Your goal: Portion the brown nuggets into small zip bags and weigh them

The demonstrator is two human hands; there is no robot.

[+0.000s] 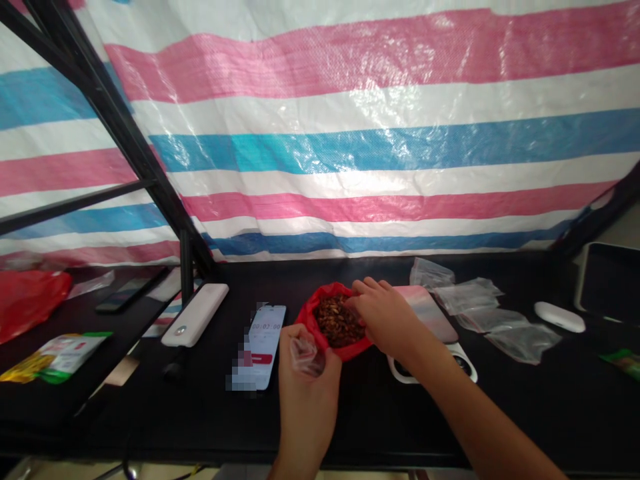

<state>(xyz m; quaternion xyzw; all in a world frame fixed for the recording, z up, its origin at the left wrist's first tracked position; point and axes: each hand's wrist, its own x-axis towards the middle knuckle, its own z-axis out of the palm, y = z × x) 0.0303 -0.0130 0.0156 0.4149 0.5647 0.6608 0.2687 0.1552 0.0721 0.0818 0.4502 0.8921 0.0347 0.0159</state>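
Observation:
A red bag (349, 351) with its mouth rolled open stands in front of me, full of small brown dried pieces (336, 321) that look like seeds or grains. My left hand (309, 407) is closed around a small clear plastic bag (305, 353), beside the red bag's near left rim. Over the right side of the red bag, my right hand (385, 320) has its fingers curled, with the fingertips at the brown pieces. Whatever they pinch is hidden. Just right of the red bag sits a white kitchen scale (404, 373) with a shiny pinkish top, partly covered by my right forearm.
Several clear zip bags (523, 333) lie right of the scale, near a white earphone case (559, 317). A phone showing a timer (267, 340) and a white power bank (197, 313) lie to the left. Striped sheeting (350, 153) hangs behind the black table (370, 427).

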